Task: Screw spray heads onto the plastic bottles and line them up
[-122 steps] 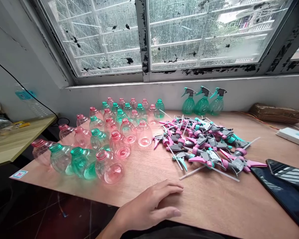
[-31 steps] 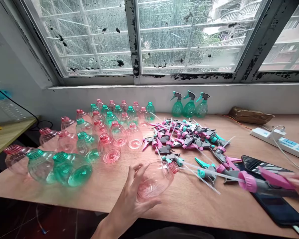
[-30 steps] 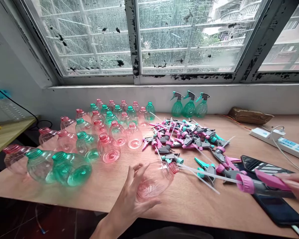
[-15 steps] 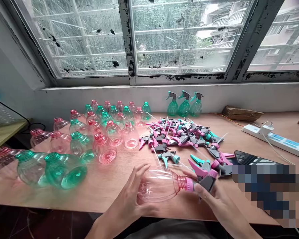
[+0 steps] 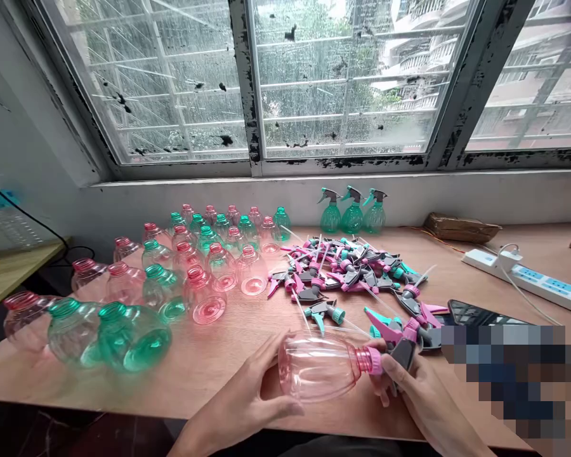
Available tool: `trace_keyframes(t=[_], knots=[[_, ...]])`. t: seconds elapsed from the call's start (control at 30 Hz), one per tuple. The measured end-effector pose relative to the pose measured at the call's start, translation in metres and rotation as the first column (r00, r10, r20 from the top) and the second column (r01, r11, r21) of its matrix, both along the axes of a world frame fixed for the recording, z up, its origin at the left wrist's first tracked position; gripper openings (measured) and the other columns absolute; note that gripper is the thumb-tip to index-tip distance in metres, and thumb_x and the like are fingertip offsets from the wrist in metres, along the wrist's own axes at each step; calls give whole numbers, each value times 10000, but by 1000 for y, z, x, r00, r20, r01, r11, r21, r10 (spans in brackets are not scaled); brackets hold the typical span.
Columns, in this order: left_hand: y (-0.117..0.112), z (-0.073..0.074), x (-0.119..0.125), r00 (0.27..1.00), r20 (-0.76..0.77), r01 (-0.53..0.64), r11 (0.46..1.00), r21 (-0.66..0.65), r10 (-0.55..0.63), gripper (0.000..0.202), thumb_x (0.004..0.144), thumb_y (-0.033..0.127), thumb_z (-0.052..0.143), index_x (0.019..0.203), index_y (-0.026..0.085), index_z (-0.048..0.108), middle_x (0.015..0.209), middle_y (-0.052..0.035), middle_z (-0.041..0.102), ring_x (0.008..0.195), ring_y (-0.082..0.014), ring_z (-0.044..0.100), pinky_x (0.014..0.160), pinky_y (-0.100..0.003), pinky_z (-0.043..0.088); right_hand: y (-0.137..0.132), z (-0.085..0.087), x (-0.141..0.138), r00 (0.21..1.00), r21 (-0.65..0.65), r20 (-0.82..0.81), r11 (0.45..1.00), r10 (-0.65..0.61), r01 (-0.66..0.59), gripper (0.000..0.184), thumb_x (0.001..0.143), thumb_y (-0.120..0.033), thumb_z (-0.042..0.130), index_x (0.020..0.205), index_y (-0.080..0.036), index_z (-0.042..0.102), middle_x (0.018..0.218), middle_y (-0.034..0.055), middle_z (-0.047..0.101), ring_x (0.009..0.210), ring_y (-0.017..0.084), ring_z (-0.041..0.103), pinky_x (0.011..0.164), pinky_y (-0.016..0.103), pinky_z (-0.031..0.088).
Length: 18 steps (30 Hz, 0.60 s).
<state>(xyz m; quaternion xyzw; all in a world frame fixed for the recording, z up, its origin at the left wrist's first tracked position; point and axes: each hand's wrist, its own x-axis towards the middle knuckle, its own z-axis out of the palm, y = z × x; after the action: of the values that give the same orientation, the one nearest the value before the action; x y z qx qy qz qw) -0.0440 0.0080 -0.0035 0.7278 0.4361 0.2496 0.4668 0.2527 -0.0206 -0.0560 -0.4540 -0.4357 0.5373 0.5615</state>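
Observation:
A clear pink spray bottle [image 5: 318,368] lies on its side just above the front of the table, its neck pointing right. My left hand [image 5: 254,397] curves round its base, thumb below and fingers behind. At the neck, my right hand [image 5: 421,387] grips a pink and dark grey trigger spray head [image 5: 403,355], whose pink collar sits on the bottle's mouth. Some right fingers are hidden behind the spray head. Just beyond the bottle lies a loose teal and grey spray head [image 5: 322,312], near a large pile of pink, teal and grey spray heads [image 5: 345,266].
Several open pink and green bottles [image 5: 136,339] stand in rows at the left. Three green bottles with spray heads [image 5: 352,216] stand by the wall. A phone [image 5: 485,312], a white power strip [image 5: 542,279] and a brown wrapped bundle [image 5: 461,226] lie at the right.
The bottle and both hands have shifted slightly right and down in the view. My right fingers have moved round the pink collar. The camera has tilted up a little.

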Motion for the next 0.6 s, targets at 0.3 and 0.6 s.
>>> trace_keyframes(t=[0.3, 0.6], knots=[[3, -13, -8, 998, 51, 21, 995, 95, -26, 908, 865, 286, 782, 1602, 390, 261, 1684, -65, 368, 1535, -328, 368, 1267, -572, 252, 1, -9, 0, 996, 32, 19, 995, 92, -93, 492, 651, -522, 934, 976, -186, 781, 629, -8, 660, 555, 145, 528, 521, 263, 448], [3, -15, -8, 974, 228, 36, 995, -94, -14, 958, 821, 366, 833, 1603, 336, 280, 1723, -71, 265, 1587, -313, 233, 1288, -554, 175, -2, 12, -10, 991, 29, 42, 991, 129, -131, 339, 768, -464, 861, 910, -193, 716, 653, -24, 627, 582, 144, 525, 535, 260, 425]])
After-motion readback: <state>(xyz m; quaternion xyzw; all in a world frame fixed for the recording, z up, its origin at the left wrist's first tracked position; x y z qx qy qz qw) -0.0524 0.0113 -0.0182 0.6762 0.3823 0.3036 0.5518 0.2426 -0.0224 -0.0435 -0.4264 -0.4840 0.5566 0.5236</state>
